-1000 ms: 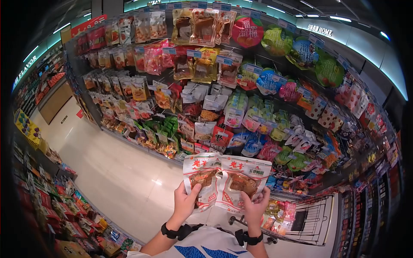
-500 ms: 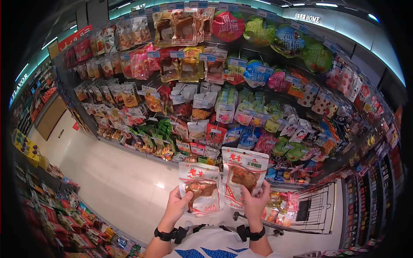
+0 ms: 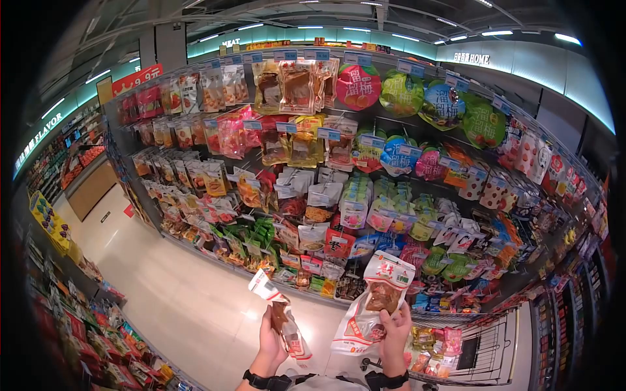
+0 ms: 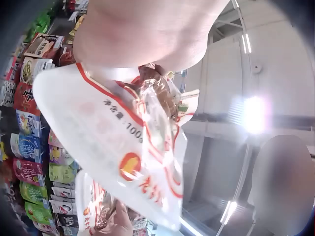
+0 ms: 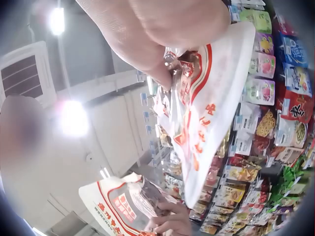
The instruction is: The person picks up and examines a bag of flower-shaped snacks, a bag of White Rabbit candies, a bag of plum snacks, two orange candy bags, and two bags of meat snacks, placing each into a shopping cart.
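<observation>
In the head view my left hand (image 3: 270,340) grips a white, red-trimmed vacuum packet of brown meat (image 3: 285,322), turned partly edge-on with its top leaning left. To the right, my right hand (image 3: 395,335) pinches a similar meat packet (image 3: 386,290), thumb on its front, with a clear window over the brown piece. A gap separates the two packets. Up close in the left wrist view, white printed film (image 4: 113,132) hangs below the left hand. The right wrist view shows the right packet's white back (image 5: 216,103), with the other packet (image 5: 123,204) beyond it.
A tall rack of hanging snack bags (image 3: 306,195) fills the space ahead. A wire shopping cart (image 3: 499,345) stands at my right, with several packets (image 3: 433,348) inside. More shelved goods (image 3: 85,326) line the left side, and a pale tiled floor (image 3: 195,287) runs between.
The two packets, earlier side by side and overlapping with fronts towards me, have moved apart. The left one has turned edge-on, and the right one tilts. The head view has shifted upward.
</observation>
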`<state>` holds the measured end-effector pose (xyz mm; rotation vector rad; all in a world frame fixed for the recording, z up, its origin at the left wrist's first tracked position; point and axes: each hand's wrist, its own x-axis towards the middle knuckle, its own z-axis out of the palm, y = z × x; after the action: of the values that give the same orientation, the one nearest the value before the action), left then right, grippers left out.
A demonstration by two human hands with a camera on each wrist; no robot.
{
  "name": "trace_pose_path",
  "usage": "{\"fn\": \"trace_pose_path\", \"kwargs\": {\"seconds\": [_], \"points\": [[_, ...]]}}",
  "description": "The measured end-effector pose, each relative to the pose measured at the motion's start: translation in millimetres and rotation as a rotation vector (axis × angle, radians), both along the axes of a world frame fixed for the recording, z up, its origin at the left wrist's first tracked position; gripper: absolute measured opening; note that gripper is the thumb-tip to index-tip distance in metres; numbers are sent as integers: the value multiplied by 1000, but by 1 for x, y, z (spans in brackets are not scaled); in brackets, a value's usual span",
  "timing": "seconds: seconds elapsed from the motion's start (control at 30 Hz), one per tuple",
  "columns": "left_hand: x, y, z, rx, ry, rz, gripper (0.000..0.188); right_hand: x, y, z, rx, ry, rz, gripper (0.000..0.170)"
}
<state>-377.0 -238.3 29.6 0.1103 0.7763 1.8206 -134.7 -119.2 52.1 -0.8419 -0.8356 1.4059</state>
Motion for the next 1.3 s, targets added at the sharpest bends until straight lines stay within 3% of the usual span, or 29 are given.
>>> {"fn": "trace_pose_path", "kwargs": {"seconds": [0.03, 0.07, 0.1, 0.13, 0.17, 0.2, 0.23, 0.27, 0.3, 0.37, 0.43, 0.5, 0.53, 0.6, 0.63, 0.7, 1.03, 1.3], "points": [[-3, -1, -3, -3, -2, 5, 55, -2, 0, 0, -7, 156, 29, 62], [-5, -2, -6, 274, -233, -166, 56, 4, -2, 3, -72, 170, 185, 65], [-5, -5, -10, 552, -464, -336, 58, 3, -3, 4, -76, 167, 189, 65], [3, -13, 22, 458, -463, -284, 74, 3, -5, 6, -152, 400, 430, 67], [3, -10, 26, 449, -471, -275, 74, 1, -8, 11, -235, 634, 667, 69], [5, -11, 27, 496, -538, -313, 78, -2, -10, 17, -187, 576, 782, 91], [8, -15, 24, 540, -611, -345, 84, -8, -13, 27, -215, 567, 779, 91], [7, -13, 9, 548, -709, -351, 85, -14, -17, 35, -133, 593, 935, 106], [14, -17, 30, 534, -677, -297, 80, -20, -24, 37, -51, 623, 1089, 122], [10, -14, 22, 568, -699, -333, 77, -36, -34, 17, -276, 804, 1104, 149], [11, -13, 19, 591, -688, -355, 75, -49, -40, 19, -295, 773, 1159, 153], [11, -18, 15, 538, -618, -353, 76, -65, -48, 8, -339, 883, 1146, 127], [17, -21, 21, 504, -616, -310, 70, -69, -51, -1, -352, 884, 1144, 127], [15, -21, 21, 485, -609, -292, 70, -74, -56, -17, -511, 768, 1071, 93], [13, -32, 18, 472, -598, -281, 69, -76, -58, -15, -519, 767, 1068, 93], [6, -35, 15, 448, -576, -263, 68, -80, -60, -7, -389, 535, 1088, 77], [-50, -52, 9, 367, -447, -204, 64, -124, -71, -6, -225, 642, 1179, 78], [-82, -59, 1, 305, -336, -156, 61, -160, -79, -22, -331, 640, 1190, 77]]}}
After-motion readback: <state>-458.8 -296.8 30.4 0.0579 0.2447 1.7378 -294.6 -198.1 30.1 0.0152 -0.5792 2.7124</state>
